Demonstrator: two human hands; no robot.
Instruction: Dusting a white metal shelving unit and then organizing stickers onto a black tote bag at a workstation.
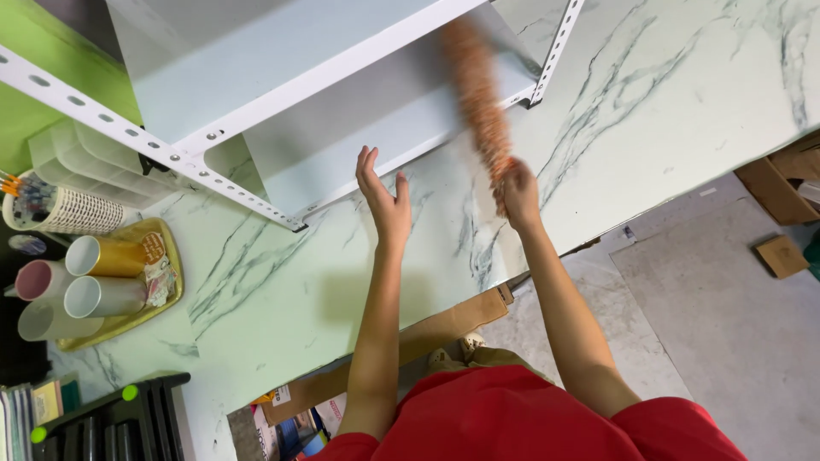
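Observation:
My right hand (518, 195) grips the handle end of a fluffy orange duster (478, 94), blurred with motion, whose head reaches up over the lower shelf board of a white metal shelf unit (325, 111). My left hand (384, 195) hovers flat with fingers apart over the marble-patterned table (282, 290), just in front of the shelf's lower board, and holds nothing. Both bare forearms stretch out from red sleeves at the bottom of the view.
A gold tray (171, 256) at the left holds several cups in pink, gold and white. Behind it stand a pen holder (64, 209) and a clear organiser (85, 158). A black file rack (111, 427) sits at the bottom left. Cardboard boxes (781, 183) lie on the floor.

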